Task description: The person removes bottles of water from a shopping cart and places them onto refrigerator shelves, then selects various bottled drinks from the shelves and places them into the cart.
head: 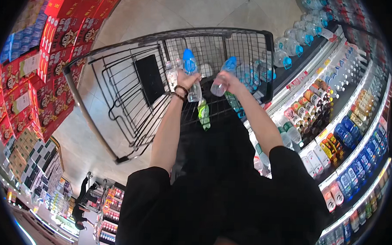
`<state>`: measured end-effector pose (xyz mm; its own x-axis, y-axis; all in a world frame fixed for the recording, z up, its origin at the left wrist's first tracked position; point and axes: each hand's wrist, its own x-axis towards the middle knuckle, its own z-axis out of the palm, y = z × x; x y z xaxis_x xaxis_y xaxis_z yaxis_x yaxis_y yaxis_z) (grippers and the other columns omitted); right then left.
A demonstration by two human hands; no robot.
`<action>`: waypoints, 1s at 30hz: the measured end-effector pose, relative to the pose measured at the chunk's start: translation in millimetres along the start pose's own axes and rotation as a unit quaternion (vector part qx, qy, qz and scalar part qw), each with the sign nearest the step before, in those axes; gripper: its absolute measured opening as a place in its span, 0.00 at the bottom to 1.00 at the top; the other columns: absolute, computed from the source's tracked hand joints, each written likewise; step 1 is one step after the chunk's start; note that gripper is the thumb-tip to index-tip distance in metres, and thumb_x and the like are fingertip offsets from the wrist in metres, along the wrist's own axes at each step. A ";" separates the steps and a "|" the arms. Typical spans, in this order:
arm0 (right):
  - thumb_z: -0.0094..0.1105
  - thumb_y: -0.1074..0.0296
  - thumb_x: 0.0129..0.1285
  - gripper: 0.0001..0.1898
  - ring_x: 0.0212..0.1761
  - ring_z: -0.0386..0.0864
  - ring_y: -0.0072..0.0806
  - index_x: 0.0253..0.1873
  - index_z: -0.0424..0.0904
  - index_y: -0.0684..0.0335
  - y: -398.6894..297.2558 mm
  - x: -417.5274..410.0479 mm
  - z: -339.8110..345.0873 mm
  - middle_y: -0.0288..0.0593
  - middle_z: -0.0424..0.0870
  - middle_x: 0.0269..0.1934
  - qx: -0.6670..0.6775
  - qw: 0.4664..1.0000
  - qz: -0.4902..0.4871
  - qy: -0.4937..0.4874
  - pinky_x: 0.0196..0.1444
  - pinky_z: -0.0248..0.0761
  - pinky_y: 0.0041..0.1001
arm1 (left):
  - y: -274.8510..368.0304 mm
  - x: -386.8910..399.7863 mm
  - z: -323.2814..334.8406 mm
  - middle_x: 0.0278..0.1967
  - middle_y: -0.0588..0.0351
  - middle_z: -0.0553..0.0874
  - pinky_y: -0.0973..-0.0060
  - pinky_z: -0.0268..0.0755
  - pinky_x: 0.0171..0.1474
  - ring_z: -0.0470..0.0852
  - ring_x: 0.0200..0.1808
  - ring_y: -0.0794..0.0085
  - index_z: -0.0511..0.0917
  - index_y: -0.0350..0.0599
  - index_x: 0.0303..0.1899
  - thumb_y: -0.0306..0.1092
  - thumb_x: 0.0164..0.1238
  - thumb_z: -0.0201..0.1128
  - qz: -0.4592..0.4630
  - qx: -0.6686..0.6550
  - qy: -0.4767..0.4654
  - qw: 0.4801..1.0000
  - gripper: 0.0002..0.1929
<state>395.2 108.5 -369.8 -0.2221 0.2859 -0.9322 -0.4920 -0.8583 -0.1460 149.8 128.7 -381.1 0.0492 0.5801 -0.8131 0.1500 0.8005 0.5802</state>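
Note:
Both my hands are inside a black wire shopping cart (83, 102). My left hand (186, 80), with dark bead bracelets at the wrist, is closed around a clear plastic bottle with a blue top (194, 90). To its right, my right hand (229, 83) grips another clear bottle with a blue top (218, 87). A pale bottle with a printed label (171, 74) stands just left of my left hand. Below the hands lies a green-labelled bottle (203, 113), partly hidden by my black clothing. A black panel (149, 79) is fixed to the cart's wire at the left.
Refrigerated shelves (315, 139) of bottled drinks curve along the right. Large water bottles with blue caps (295, 46) line the shelf at upper right. Stacked red cartons (60, 53) rise at the left. A person in dark clothes (79, 212) is in the distance, lower left, near more shelves.

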 end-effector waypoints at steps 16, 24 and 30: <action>0.75 0.58 0.40 0.38 0.51 0.79 0.53 0.56 0.70 0.70 39.9 107.3 2.3 0.60 0.80 0.50 -0.571 0.785 -0.164 0.175 0.54 0.74 0.40 | -33.4 48.9 14.1 0.38 0.41 0.88 0.61 0.81 0.46 0.88 0.42 0.54 0.85 0.33 0.39 0.64 0.41 0.74 -0.137 0.392 0.093 0.905 0.37; 0.78 0.54 0.36 0.27 0.38 0.85 0.45 0.40 0.83 0.68 44.1 119.7 -10.5 0.53 0.86 0.36 -0.587 0.742 -0.268 0.182 0.43 0.77 0.38 | -3.5 50.4 21.0 0.41 0.43 0.88 0.63 0.81 0.48 0.88 0.45 0.55 0.86 0.37 0.42 0.65 0.41 0.73 -0.140 0.445 0.050 0.883 0.37; 0.77 0.56 0.37 0.26 0.43 0.85 0.51 0.39 0.83 0.69 27.9 106.3 16.9 0.59 0.86 0.37 -0.626 0.748 -0.166 0.143 0.48 0.79 0.41 | -14.3 46.1 18.3 0.41 0.43 0.88 0.62 0.80 0.49 0.88 0.46 0.54 0.85 0.39 0.43 0.58 0.50 0.72 -0.105 0.479 0.067 0.869 0.29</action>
<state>343.6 122.2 -467.4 0.0150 0.6229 -0.7821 0.7345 -0.5376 -0.4141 168.0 141.2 -427.7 -0.1838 0.5005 -0.8460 0.8984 0.4347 0.0621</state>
